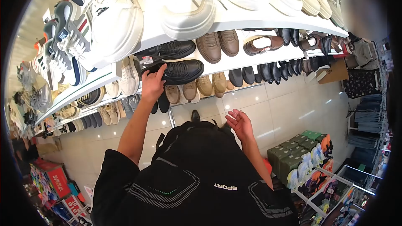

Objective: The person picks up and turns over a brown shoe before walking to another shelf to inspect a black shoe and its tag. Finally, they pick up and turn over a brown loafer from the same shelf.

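Observation:
My left hand (153, 84) grips a black lace-up shoe (182, 71) at its heel end, its fingers around the collar. That shoe lies sideways at the front edge of the middle shelf, toe to the right. Just behind it rests a matching black shoe (173, 49), also sideways, with a small red-and-white tag (146, 60) near its heel. Out in front of my body, my right hand (240, 124) is empty, palm partly up and fingers apart. Brown lace-up shoes (209, 47) stand to the right of the black pair.
White sneakers (186, 12) fill the bright upper shelf (234, 21). Tan shoes (204, 86) stand on the lower shelf. A black backpack (188, 163) covers my front. Green shoe boxes (289, 150) are stacked on the right, beside a rack of colourful sneakers. Folded jeans (368, 117) lie farther right.

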### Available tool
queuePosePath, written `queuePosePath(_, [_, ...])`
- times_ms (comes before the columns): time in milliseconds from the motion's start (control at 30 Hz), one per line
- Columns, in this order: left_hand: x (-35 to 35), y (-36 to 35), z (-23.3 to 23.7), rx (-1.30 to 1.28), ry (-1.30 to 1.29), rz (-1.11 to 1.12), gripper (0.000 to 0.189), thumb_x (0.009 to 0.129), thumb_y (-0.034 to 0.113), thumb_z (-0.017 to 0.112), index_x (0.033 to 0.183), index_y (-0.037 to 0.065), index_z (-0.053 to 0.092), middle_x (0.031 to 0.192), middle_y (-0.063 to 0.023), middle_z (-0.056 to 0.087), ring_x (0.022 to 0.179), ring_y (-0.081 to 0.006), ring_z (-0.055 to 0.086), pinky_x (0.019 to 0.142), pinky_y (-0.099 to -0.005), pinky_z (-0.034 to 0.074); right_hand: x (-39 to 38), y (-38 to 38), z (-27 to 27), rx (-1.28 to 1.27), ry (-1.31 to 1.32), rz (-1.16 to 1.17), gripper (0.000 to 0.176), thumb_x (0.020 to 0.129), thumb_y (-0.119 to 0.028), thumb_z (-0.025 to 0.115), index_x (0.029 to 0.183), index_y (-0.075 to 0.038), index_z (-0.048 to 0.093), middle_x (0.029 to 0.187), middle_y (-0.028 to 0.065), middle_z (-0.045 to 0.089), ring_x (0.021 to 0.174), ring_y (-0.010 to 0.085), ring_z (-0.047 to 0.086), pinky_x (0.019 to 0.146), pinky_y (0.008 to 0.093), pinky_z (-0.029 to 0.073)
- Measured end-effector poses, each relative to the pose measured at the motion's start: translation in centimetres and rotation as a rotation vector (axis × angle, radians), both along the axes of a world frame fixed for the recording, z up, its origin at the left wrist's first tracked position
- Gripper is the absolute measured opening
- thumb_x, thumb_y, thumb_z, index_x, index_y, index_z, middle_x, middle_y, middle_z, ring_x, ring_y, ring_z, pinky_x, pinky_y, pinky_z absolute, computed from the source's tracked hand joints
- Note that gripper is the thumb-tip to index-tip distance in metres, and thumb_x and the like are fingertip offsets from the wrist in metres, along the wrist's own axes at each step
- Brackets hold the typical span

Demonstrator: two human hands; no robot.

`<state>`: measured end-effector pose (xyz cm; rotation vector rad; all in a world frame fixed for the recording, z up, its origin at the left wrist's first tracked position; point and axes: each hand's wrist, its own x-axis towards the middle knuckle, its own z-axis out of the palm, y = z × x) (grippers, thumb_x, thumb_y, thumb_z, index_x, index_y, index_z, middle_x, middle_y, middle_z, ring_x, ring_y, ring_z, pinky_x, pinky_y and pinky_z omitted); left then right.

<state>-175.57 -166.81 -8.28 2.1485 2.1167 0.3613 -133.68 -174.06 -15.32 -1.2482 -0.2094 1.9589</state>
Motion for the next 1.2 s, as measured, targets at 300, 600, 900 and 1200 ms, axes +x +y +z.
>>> queuePosePath(300, [-1.9, 0.7, -1.8, 0.118, -0.028, 0.031, 0.070, 0.079, 0.004, 0.074, 0.144, 0.016, 0.051, 0.089, -0.0077, 0.067, 0.089, -0.0277, 0.064, 0.102, -0.0474, 0.040, 0.0, -0.3, -0.1, -0.019, -0.024, -0.025, 0.047, 0.103, -0.035, 0.052, 0.135, -0.001, 0.050, 0.132, 0.0175, 0.060, 0.119, 0.0338, 0.062, 0.100, 0.0441, 0.051])
queuePosePath(600, [-2.7, 2.0, 3.0, 0.102, -0.274, 0.164, 0.059, 0.084, 0.018, 0.074, 0.140, 0.013, 0.057, 0.095, -0.0111, 0.067, 0.094, -0.0329, 0.065, 0.083, -0.0421, 0.053, -0.4, -1.7, -0.9, -0.079, -0.043, -0.033, 0.045, 0.102, -0.035, 0.055, 0.132, -0.002, 0.053, 0.134, 0.0195, 0.060, 0.121, 0.0365, 0.061, 0.101, 0.0459, 0.050])
queuePosePath(900, [-5.9, 8.9, -0.2, -0.129, 0.129, 0.156, 0.036, 0.080, 0.004, 0.062, 0.114, 0.015, 0.069, 0.106, -0.0134, 0.071, 0.097, -0.0366, 0.069, 0.085, -0.0482, 0.055, -0.3, -1.4, -0.6, -0.051, -0.050, -0.043, 0.044, 0.101, -0.035, 0.055, 0.130, -0.002, 0.054, 0.128, 0.0162, 0.062, 0.116, 0.0351, 0.064, 0.098, 0.0441, 0.052])
queuePosePath(1200, [-5.4, 7.6, -0.5, -0.038, 0.097, 0.121, 0.023, 0.077, 0.005, 0.066, 0.096, 0.017, 0.074, 0.094, -0.0123, 0.073, 0.092, -0.0352, 0.070, 0.080, -0.0470, 0.056, 0.2, -2.1, -0.6, -0.082, -0.042, -0.064, 0.041, 0.100, -0.034, 0.057, 0.127, -0.004, 0.056, 0.125, 0.0152, 0.064, 0.116, 0.0338, 0.064, 0.099, 0.0436, 0.051])
